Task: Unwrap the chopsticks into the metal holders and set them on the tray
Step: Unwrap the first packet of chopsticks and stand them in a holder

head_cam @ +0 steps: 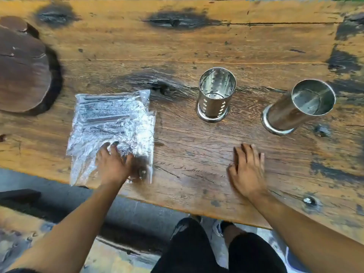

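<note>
Left hand (113, 164) grip released on chopstick packets (112, 123), right hand (247, 170) flat, grip released.

A worn wooden table (197, 48) with dark scorched patches was seen. On it lay a pile of plastic-wrapped chopsticks (112, 123) near its front edge, two upright metal holders (215, 94) (299, 107) toward its right end, and a dark wooden slab (21, 71) at its left edge.

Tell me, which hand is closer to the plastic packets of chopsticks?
Left. The left hand rests on the packets; the right hand lies flat on the table, off to their right.
</note>
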A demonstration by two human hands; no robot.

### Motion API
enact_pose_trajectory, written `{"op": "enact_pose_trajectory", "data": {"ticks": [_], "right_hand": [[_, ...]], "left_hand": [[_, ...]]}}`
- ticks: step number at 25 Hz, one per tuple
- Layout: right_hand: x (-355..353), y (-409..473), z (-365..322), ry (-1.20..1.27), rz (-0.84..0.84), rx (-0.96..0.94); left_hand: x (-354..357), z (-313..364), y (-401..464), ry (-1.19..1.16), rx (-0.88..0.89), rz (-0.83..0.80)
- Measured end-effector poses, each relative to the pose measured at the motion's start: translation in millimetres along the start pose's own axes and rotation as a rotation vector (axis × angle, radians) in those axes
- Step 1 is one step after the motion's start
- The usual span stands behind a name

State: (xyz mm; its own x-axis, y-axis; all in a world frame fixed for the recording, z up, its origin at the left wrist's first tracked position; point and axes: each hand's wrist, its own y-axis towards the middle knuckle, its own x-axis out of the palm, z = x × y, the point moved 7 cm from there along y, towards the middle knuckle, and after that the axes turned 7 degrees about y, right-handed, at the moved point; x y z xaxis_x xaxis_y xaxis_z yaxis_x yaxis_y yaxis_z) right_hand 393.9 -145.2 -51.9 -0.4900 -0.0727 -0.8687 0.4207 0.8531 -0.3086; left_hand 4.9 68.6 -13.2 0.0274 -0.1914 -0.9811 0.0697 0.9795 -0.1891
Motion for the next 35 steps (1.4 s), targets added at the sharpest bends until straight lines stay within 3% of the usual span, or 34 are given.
{"op": "enact_pose_trajectory", "data": {"ticks": [4,8,12,18,35], "right_hand": [[16.3,8.6,-7.9,-0.009,0.113,0.086],[17.1,6.7,-5.0,-0.003,0.229,0.083],[19.3,7.9,-6.8,-0.022,0.277,0.089],[17.5,9.2,-9.1,-0.045,0.261,0.099],[16.8,3.3,17.9,0.081,0.167,-0.001]], "left_hand": [[19.2,-22.7,48.6,0.115,0.054,-0.121],[36.0,-14.4,56.9,0.142,0.183,-0.139],[48.5,-13.4,56.9,0.105,0.148,-0.127],[58.5,12.6,26.2,0.076,0.207,-0.109],[93.8,180.9,-89.9,0.070,0.293,-0.164]]}}
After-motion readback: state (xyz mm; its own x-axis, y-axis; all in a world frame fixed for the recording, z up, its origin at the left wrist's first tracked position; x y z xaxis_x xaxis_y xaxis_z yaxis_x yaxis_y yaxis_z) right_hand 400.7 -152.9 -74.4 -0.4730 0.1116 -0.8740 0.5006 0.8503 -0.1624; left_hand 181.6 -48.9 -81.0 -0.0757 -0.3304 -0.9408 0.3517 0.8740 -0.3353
